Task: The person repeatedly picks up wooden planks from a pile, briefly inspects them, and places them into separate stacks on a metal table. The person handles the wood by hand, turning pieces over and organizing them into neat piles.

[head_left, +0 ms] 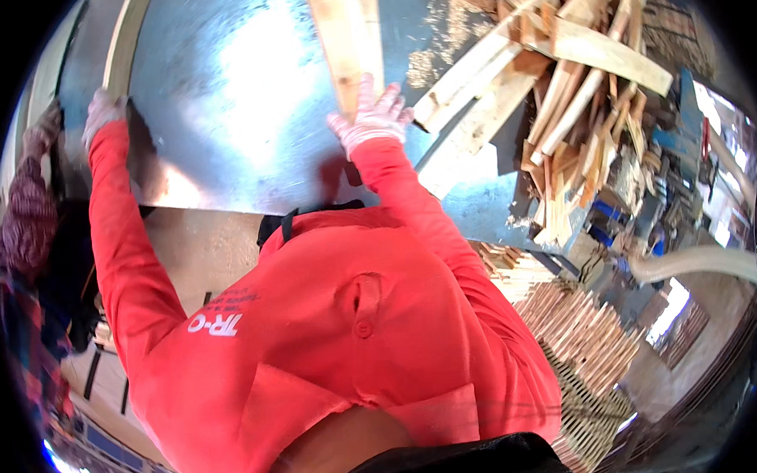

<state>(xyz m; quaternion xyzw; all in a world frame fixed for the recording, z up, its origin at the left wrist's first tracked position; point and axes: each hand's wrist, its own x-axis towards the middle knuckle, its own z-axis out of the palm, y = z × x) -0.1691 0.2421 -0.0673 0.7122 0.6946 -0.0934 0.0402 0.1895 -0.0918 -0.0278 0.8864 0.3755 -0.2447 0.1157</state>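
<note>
My left hand (105, 115), in a light glove, is closed on the near end of a narrow wooden strip (127, 43) that runs away from me over the shiny metal table (169, 94). To the right, my gloved right hand (375, 116) lies palm down with its fingers spread on the near end of a wider wooden board (348, 41). That board's far end passes out of the picture at the top. Both of my arms are in red sleeves and reach forward, well apart.
A tangled heap of wood offcuts (585, 71) covers the table's right side, beside scattered wood shavings (451, 34). At far left, another person's gloved hand (43, 136) is by a long board (49, 69). Stacked wood strips (578, 334) and a pale flexible hose (705, 263) are at lower right.
</note>
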